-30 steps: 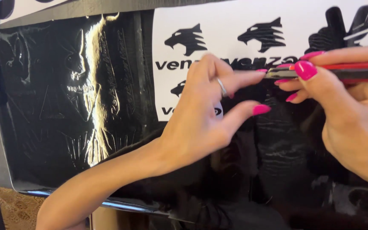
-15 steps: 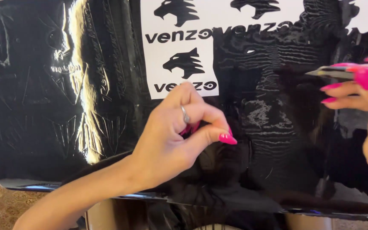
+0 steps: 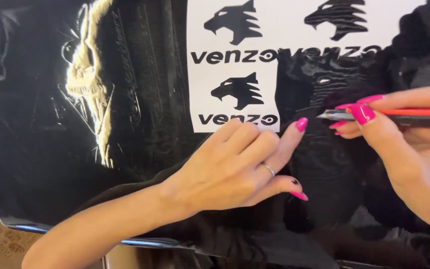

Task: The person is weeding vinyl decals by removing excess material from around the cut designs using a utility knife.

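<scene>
Head view: thin, limp, glossy black vinyl sheet is pressed flat by the open left hand, while at 3 o'clock the right hand is pinched around a weeding knife.

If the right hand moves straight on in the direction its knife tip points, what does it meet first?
Probably the left hand's raised pink-nailed fingertip; the right hand's craft knife points left at it across glossy black film. Depth is unclear.

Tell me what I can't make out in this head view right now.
- Red-handled craft knife: its rear end runs off the right edge.
- Right hand: wrist cut off by the right edge.
- Left hand: fingertips curl under, contact hidden.
- Black vinyl sheet: glare washes out its surface detail.
</scene>
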